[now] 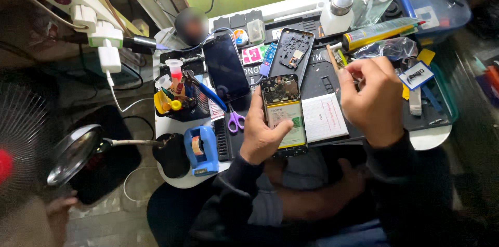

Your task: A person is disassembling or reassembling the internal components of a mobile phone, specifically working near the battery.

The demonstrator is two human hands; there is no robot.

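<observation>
Left hand (pixel 261 135) grips the opened phone (pixel 283 113) over the work mat (pixel 323 78).
Its back cover is already off, battery and board bare and still fitted; to the right, the right hand (pixel 373 96) pinches something too small to tell.

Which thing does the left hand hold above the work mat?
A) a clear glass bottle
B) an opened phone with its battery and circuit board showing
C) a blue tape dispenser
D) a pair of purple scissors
B: the left hand grips the opened phone from its left side, thumb across the battery, while the purple scissors and the blue tape dispenser lie untouched on the table.
</observation>
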